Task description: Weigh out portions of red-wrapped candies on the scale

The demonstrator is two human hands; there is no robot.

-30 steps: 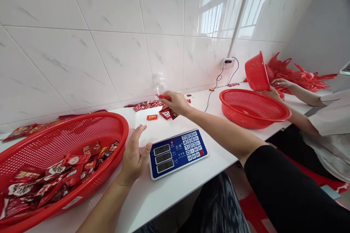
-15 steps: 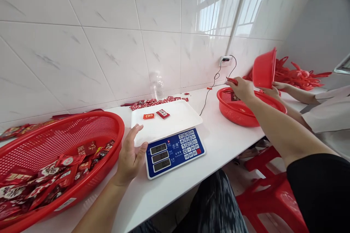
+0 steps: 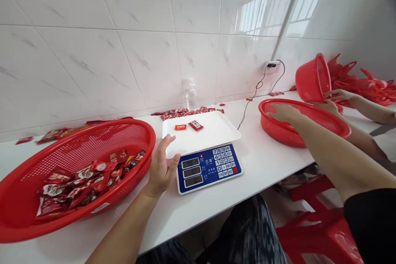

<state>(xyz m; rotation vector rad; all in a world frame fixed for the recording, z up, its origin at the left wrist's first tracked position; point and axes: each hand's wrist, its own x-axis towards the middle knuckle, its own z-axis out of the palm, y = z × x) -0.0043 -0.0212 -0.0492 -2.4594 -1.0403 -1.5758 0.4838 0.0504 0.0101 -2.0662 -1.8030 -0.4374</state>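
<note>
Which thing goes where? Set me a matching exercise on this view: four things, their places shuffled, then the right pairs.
Things:
1. Orange-red packet
2. Left hand
3. Right hand
4. Clear plastic container

Places:
A. by the tiled wall
B. at the right-hand basket
C. on the white tray
D. beside the scale

Pairs: 1-C, 2-D, 3-B, 4-A

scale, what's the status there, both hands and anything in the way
Left hand open beside scale. Right hand at right-hand basket, grip hidden. Two packets on scale tray. Tilted basin crowding basket.
</note>
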